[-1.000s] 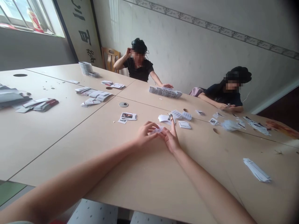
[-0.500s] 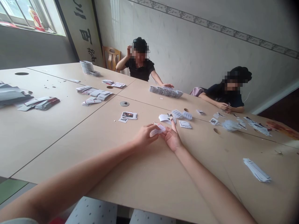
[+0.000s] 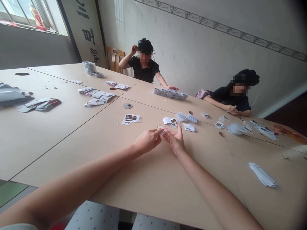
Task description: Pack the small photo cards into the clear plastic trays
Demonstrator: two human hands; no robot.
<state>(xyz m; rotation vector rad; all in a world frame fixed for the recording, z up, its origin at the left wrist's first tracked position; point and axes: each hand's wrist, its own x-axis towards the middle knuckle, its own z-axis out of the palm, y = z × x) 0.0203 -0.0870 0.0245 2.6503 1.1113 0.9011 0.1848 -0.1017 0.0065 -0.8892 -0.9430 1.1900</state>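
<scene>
My left hand (image 3: 147, 140) and my right hand (image 3: 177, 141) meet above the table. Both are closed at the fingertips on a small whitish, translucent plastic piece (image 3: 164, 131), mostly covered by the fingers. A white card with a red edge (image 3: 160, 126) shows just beyond my left fingertips; whether it is held or lying there I cannot tell. My right index finger points up, overlapping a fanned pile of white picture cards (image 3: 168, 121). Right of that lies a stack of black-bordered cards (image 3: 190, 127). More picture cards (image 3: 131, 118) lie beyond my left hand.
Clear plastic trays (image 3: 186, 117) stand behind the cards. Two people sit across the table (image 3: 115, 182), one with a hand on a long row of packed pieces (image 3: 170, 94). Card piles (image 3: 97, 95) lie left, a strip stack (image 3: 263, 174) right, plastic bags (image 3: 236, 129) farther right.
The translucent piece shows less now, more covered by my fingers. My left hand has shifted slightly left and its fingers have drawn together at the piece.
</scene>
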